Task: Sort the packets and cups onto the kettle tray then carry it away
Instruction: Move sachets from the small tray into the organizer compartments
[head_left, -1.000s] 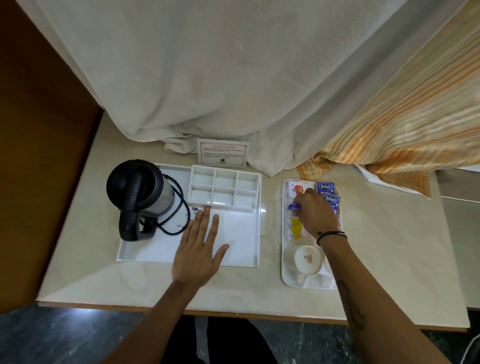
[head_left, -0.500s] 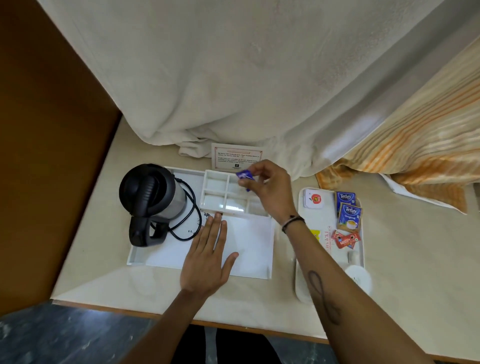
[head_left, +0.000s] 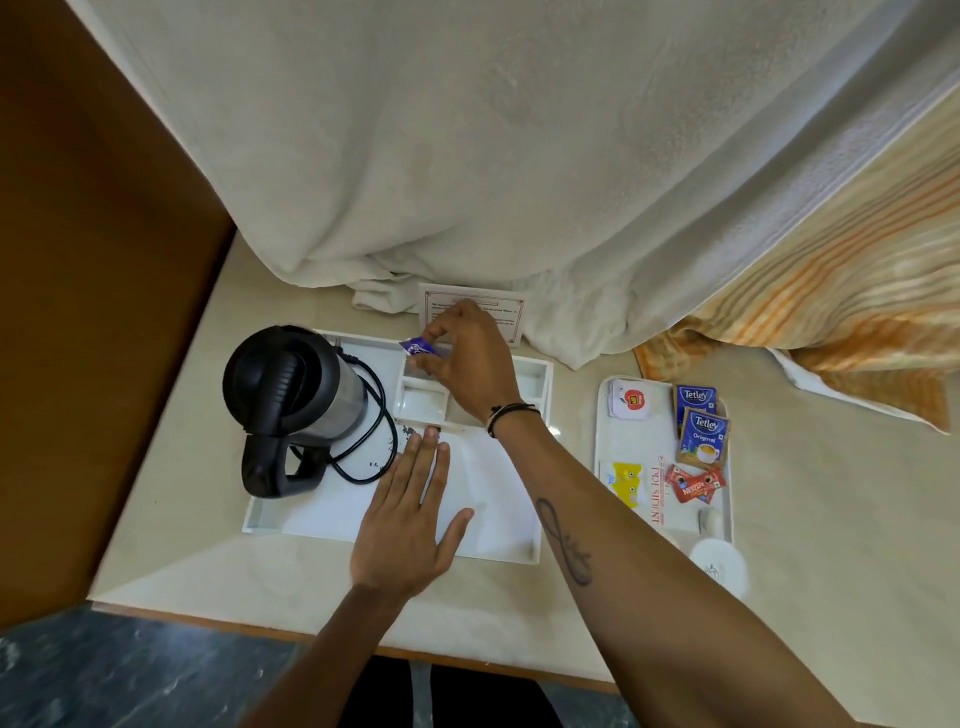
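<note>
The white kettle tray (head_left: 322, 525) holds a black kettle (head_left: 293, 395) on its left and a white compartment organiser (head_left: 421, 402) at its back. My right hand (head_left: 465, 364) hovers over the organiser's far left compartment, pinching a small purple packet (head_left: 415, 346). Flat on the tray's bare floor lies my left hand (head_left: 408, 512), fingers spread. On the right, a smaller white tray (head_left: 660, 499) carries blue Tetley packets (head_left: 701, 434), red packets (head_left: 693, 483), a yellow packet (head_left: 626, 480), a white packet with a red logo (head_left: 631, 399) and an upturned white cup (head_left: 719, 564).
The kettle's black cord (head_left: 374, 431) loops on the tray beside the organiser. A printed card (head_left: 506, 306) stands behind the tray, under a hanging white cloth (head_left: 467, 156). A striped orange cloth (head_left: 831, 322) drapes at the right. A wooden panel (head_left: 78, 260) borders the table's left.
My right hand lifted the purple packet off the small tray and carried it left to the organiser's far left compartment. My left hand stayed on the kettle tray.
</note>
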